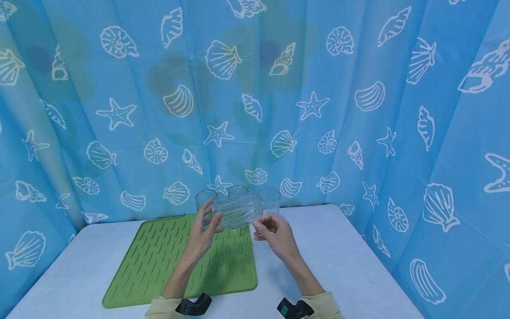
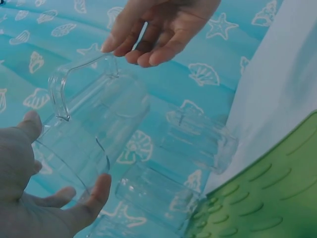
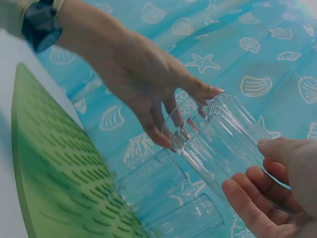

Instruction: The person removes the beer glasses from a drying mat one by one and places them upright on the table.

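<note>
A clear glass mug is held on its side above the back of the green mat. My left hand grips it at the open end, thumb and fingers spread around the rim. At the other end, the thumb and forefinger of my right hand pinch the mug by its base. The mug's curved handle faces up and outward in the left wrist view. In the right wrist view the ribbed glass wall spans the gap between both hands.
Behind the held mug stand three clear glasses, one at the left, one in the middle and one at the right. The white table reaches back to a blue shell-patterned curtain.
</note>
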Available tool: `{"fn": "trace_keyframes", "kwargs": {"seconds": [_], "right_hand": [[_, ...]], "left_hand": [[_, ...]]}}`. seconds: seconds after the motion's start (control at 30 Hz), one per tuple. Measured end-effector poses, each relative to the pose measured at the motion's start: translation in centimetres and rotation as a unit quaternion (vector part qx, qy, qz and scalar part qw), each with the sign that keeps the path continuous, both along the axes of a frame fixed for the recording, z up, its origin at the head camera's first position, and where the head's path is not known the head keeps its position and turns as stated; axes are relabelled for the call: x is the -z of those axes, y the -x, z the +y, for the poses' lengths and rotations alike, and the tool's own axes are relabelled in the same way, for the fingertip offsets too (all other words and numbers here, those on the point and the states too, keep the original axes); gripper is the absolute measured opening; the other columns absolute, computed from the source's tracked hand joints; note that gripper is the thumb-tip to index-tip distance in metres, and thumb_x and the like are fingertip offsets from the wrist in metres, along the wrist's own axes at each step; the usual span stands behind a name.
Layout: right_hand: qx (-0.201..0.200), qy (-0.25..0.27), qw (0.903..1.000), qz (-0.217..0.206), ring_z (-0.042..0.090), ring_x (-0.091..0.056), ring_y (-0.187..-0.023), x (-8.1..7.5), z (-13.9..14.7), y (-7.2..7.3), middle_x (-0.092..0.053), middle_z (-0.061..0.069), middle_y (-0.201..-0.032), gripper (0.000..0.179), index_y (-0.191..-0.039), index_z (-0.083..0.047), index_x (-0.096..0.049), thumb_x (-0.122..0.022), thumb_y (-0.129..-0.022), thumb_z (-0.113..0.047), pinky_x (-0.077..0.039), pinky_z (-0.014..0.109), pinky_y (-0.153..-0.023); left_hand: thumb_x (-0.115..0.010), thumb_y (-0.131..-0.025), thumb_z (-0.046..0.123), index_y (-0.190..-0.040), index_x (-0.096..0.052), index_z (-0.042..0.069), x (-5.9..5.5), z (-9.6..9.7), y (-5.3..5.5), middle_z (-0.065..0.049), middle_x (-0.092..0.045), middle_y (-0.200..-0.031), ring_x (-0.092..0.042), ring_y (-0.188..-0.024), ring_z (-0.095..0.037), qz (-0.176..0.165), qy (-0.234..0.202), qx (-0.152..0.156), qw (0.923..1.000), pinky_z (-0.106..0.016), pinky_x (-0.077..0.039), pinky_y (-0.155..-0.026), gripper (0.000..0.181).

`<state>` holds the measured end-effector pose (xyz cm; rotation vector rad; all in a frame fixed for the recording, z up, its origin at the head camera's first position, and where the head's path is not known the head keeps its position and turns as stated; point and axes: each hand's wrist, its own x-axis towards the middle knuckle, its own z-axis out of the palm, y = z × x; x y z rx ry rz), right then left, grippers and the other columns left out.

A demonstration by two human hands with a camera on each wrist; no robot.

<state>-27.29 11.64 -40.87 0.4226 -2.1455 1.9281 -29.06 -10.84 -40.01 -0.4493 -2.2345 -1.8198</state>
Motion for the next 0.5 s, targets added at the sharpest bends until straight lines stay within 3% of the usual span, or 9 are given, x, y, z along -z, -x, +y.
{"fn": "trace_keyframes", "kwargs": {"seconds": [0.1,0.2,0.37,0.5], "right_hand": [[0.037,-0.047,0.9971,0.047,0.017,-0.069,-0.083,-0.11,-0.06,-0.17,-0.068,0.008,-0.094,0.020,-0.099,-0.012,-0.066,-0.072,-0.091,-0.029,-0.061,0.025,-0.070],[0.073,-0.090,0.9883,0.099,0.015,-0.068,-0.086,-0.16,-0.20,-0.38,-0.068,0.001,-0.094,0.017,-0.098,-0.017,-0.065,-0.074,-0.089,-0.028,-0.060,0.025,-0.070],[0.108,-0.150,0.9643,0.190,0.017,-0.068,-0.093,-0.24,-0.46,-0.58,-0.067,0.001,-0.100,0.021,-0.104,-0.013,-0.066,-0.076,-0.087,-0.021,-0.061,0.030,-0.077],[0.114,-0.191,0.9471,0.232,0.016,-0.066,-0.099,-0.34,-0.60,-0.72,-0.066,0.000,-0.104,0.026,-0.107,-0.012,-0.069,-0.078,-0.084,-0.018,-0.059,0.031,-0.084]], "left_hand": [[-0.053,-0.101,0.038,-0.154,-0.027,0.027,-0.06,0.02,0.03,-0.022,-0.035,-0.153,-0.041,-0.138,-0.047,0.006,0.014,-0.012,0.9998,-0.054,-0.052,-0.098,0.059],[-0.053,-0.101,0.038,-0.154,-0.027,0.027,-0.04,0.02,0.11,-0.022,-0.034,-0.153,-0.040,-0.138,-0.047,0.009,0.020,-0.016,0.9996,-0.053,-0.052,-0.098,0.060],[-0.053,-0.100,0.042,-0.154,-0.027,0.029,0.05,0.07,0.11,-0.020,-0.036,-0.152,-0.044,-0.136,-0.045,0.010,0.025,-0.022,0.9994,-0.051,-0.054,-0.095,0.062],[-0.053,-0.100,0.045,-0.154,-0.028,0.029,-0.01,0.15,-0.09,-0.020,-0.039,-0.151,-0.049,-0.132,-0.042,0.024,0.039,-0.033,0.9984,-0.052,-0.055,-0.094,0.062]]}}
